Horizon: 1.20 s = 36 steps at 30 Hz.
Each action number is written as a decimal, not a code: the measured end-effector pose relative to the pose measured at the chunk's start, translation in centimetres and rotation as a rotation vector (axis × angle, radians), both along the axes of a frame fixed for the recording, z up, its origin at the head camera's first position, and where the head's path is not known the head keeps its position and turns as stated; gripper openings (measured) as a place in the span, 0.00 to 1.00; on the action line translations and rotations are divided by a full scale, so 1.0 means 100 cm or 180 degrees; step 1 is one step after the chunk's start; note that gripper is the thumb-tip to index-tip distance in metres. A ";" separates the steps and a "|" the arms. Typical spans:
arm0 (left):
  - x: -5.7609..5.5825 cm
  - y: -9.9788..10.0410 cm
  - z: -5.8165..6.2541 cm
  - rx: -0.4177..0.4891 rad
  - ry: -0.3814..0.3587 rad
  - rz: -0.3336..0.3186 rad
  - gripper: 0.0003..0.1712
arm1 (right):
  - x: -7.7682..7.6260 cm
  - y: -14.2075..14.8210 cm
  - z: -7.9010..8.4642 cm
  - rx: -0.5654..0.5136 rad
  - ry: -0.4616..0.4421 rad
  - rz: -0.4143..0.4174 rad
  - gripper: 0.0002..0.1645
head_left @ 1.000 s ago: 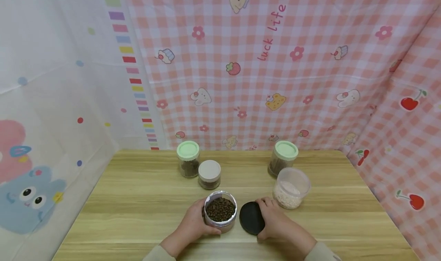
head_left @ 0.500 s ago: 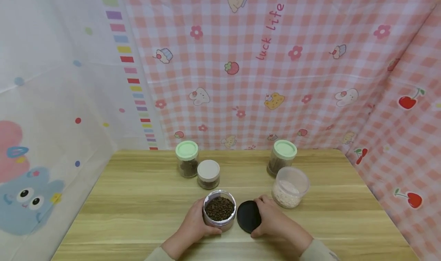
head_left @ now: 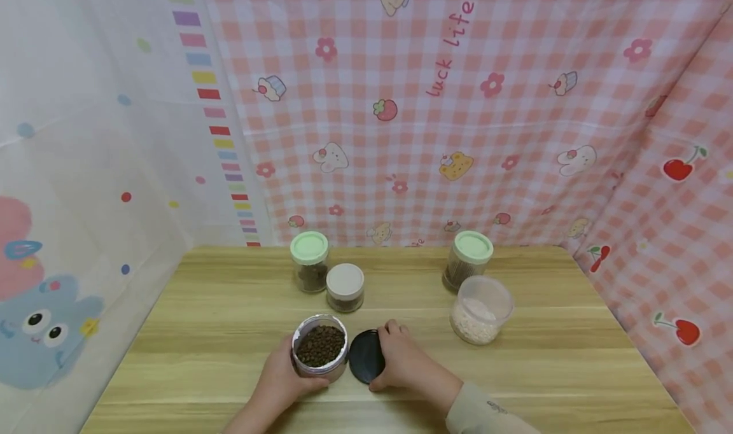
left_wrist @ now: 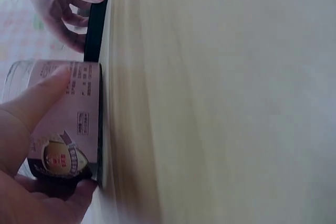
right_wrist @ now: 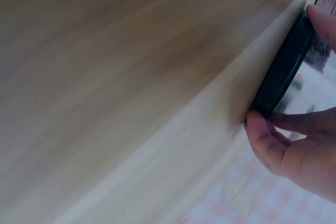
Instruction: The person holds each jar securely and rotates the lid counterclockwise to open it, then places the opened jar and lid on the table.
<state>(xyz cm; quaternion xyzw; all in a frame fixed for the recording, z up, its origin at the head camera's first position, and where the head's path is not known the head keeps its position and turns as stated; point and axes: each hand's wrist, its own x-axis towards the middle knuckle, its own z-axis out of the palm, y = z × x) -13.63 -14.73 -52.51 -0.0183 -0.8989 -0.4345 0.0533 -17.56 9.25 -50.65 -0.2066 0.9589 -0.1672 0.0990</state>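
Note:
A clear jar (head_left: 339, 371) filled with small brown beans (head_left: 321, 346) stands uncovered on the table. My left hand (head_left: 279, 378) grips its left side, thumb across the front. In the left wrist view the jar bears a pink label (left_wrist: 76, 114). Just right of the jar lies a round black lid (head_left: 364, 357), flat on the tabletop or very near it. My right hand (head_left: 403, 361) holds the lid by its right edge, with thumb and fingers at opposite sides of the rim. The right wrist view shows the lid (right_wrist: 283, 66) edge-on between fingers and thumb.
Behind stand a green-lidded jar (head_left: 312, 275) and a low white-lidded jar (head_left: 345, 301). To the right are another green-lidded jar (head_left: 466, 265) and a clear tub (head_left: 498, 322) of pale flakes. A checked curtain (head_left: 424, 147) hangs behind the wooden table (head_left: 550, 370).
Both hands have shifted left across the table, the left with the bean jar and the right with the black lid. The jars at the back have kept their places.

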 end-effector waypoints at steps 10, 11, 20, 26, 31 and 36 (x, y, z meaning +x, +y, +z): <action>0.008 -0.067 0.006 -0.0287 -0.0195 0.0688 0.55 | -0.002 -0.092 -0.002 0.0144 0.0172 0.0149 0.60; 0.008 -0.074 0.007 -0.0292 -0.0196 0.0750 0.55 | -0.003 -0.101 -0.001 0.0159 0.0170 0.0153 0.60; -0.009 -0.120 0.009 -0.0287 -0.0066 0.1223 0.57 | -0.019 -0.169 0.007 0.0282 0.0140 0.0027 0.60; -0.018 -0.133 0.010 -0.0204 -0.0119 0.1448 0.57 | -0.028 -0.187 0.004 0.0198 0.0221 0.0077 0.62; -0.021 -0.139 0.013 -0.0192 -0.0102 0.1572 0.55 | -0.032 -0.190 0.000 -0.0125 0.0105 0.0158 0.60; -0.022 -0.140 0.013 -0.0232 -0.0153 0.1607 0.56 | -0.036 -0.190 -0.003 -0.0265 0.0034 0.0205 0.58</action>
